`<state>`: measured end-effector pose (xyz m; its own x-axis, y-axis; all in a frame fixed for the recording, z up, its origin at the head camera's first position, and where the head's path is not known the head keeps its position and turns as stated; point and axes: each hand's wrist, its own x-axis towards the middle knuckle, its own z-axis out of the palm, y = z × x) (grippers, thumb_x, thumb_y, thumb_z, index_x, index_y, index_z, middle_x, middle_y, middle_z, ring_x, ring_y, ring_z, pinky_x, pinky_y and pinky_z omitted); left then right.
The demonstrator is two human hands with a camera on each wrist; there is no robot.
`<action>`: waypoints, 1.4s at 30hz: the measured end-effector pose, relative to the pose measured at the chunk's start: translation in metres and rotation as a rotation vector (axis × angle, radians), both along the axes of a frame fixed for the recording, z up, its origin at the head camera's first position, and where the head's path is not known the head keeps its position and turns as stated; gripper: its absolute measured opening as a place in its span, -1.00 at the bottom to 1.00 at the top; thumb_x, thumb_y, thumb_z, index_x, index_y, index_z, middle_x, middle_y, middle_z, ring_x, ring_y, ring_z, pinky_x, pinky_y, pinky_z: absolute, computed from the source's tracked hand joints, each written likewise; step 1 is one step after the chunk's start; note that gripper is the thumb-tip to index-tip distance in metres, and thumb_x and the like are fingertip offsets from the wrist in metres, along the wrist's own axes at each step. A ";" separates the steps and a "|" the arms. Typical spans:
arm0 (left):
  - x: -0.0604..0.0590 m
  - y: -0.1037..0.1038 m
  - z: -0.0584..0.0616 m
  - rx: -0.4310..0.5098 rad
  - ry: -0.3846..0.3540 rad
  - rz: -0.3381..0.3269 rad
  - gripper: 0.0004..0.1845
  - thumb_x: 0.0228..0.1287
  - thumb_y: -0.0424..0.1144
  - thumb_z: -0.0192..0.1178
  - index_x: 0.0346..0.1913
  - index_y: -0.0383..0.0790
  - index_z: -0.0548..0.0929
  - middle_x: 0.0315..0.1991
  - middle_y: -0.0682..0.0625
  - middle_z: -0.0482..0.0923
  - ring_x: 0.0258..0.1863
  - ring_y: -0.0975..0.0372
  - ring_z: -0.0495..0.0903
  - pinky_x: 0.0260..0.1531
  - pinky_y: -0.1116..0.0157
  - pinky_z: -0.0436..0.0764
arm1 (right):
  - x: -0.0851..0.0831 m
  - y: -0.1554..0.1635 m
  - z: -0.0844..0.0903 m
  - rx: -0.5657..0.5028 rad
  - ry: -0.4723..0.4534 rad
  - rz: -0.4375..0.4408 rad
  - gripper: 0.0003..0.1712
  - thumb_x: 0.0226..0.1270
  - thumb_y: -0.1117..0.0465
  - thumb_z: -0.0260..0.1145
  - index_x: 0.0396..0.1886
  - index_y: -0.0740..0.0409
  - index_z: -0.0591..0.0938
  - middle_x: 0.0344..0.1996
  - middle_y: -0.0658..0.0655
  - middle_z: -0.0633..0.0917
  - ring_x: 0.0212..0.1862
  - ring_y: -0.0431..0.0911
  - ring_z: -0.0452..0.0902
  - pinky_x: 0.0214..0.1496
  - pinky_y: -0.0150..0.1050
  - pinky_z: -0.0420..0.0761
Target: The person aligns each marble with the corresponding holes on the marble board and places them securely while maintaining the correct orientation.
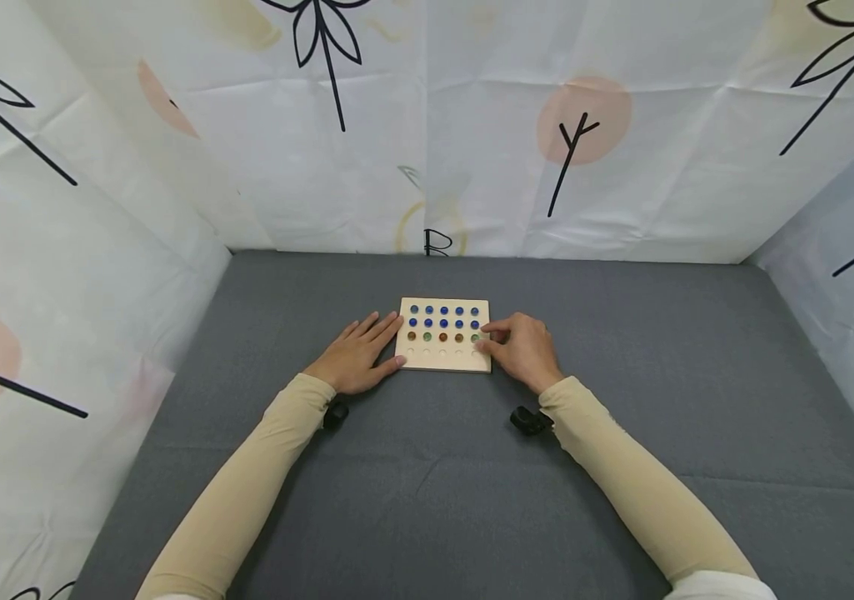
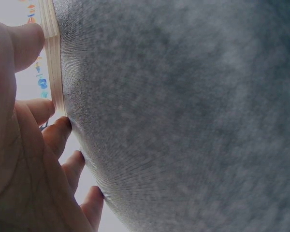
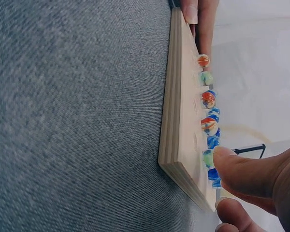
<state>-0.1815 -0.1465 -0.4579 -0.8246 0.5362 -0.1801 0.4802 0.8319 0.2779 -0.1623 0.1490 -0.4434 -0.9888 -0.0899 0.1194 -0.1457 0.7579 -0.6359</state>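
Observation:
A light wooden board [image 1: 437,363] with rows of round hollows lies on the table; two rows hold blue marbles [image 1: 444,323]. The row nearer me carries amber, red and green marbles [image 1: 427,337], and the nearest row of hollows shows no marbles. My left hand [image 1: 352,360] lies with fingers spread, its thumb and index finger touching the board's left edge. At the right end of the third row, my right hand [image 1: 526,350] pinches a green marble [image 3: 208,158] between thumb and index finger. The marble sits at its hollow; the index fingertip is partly hidden behind the thumb in the right wrist view.
The table has a dark grey cloth [image 1: 427,483] over it. White patterned fabric [image 1: 486,167] hangs behind and along both sides. Small black cameras [image 1: 530,420] are strapped at both wrists, over beige sleeves [image 1: 621,467].

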 end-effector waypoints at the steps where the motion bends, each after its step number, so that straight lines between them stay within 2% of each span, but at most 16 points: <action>1: 0.000 0.000 0.000 -0.004 -0.001 0.000 -0.20 0.60 0.20 -0.11 0.66 -0.13 -0.06 0.64 -0.05 -0.09 0.61 -0.02 -0.15 0.55 -0.07 -0.13 | 0.000 0.000 0.000 0.000 -0.001 -0.004 -0.73 0.22 0.16 0.57 -0.13 0.19 0.84 -0.51 0.06 0.67 -0.53 -0.09 0.40 -0.46 -0.20 0.35; 15: 0.001 0.000 0.001 0.005 -0.003 0.002 -0.21 0.60 0.17 -0.08 0.65 -0.16 -0.04 0.64 -0.08 -0.08 0.61 -0.04 -0.15 0.55 -0.08 -0.13 | 0.010 0.011 0.001 -0.001 0.014 -0.031 -0.72 0.22 0.15 0.57 -0.13 0.19 0.84 -0.43 0.11 0.64 -0.37 -0.02 0.50 -0.33 -0.12 0.44; 25: 0.002 -0.001 0.000 -0.002 -0.007 0.005 -0.21 0.60 0.19 -0.10 0.66 -0.14 -0.05 0.64 -0.05 -0.09 0.61 -0.02 -0.16 0.56 -0.06 -0.14 | 0.019 0.022 0.002 -0.011 0.048 -0.044 -0.72 0.20 0.19 0.58 -0.11 0.21 0.83 -0.43 0.13 0.63 -0.39 0.00 0.51 -0.40 -0.14 0.45; 31: 0.000 -0.001 -0.001 -0.002 -0.010 0.006 -0.21 0.60 0.20 -0.12 0.66 -0.12 -0.05 0.64 -0.04 -0.10 0.62 -0.01 -0.16 0.56 -0.05 -0.15 | 0.020 0.030 0.001 -0.007 0.040 -0.079 -0.71 0.21 0.17 0.58 -0.10 0.20 0.83 -0.40 0.14 0.66 -0.35 0.01 0.55 -0.38 -0.15 0.47; 42: 0.001 -0.002 -0.001 0.012 -0.009 0.000 -0.21 0.60 0.20 -0.12 0.66 -0.13 -0.04 0.64 -0.05 -0.09 0.61 -0.03 -0.16 0.56 -0.07 -0.14 | 0.022 0.042 -0.005 -0.011 0.070 -0.080 -0.71 0.19 0.22 0.59 -0.12 0.25 0.83 -0.40 0.20 0.68 -0.37 0.04 0.57 -0.36 -0.12 0.46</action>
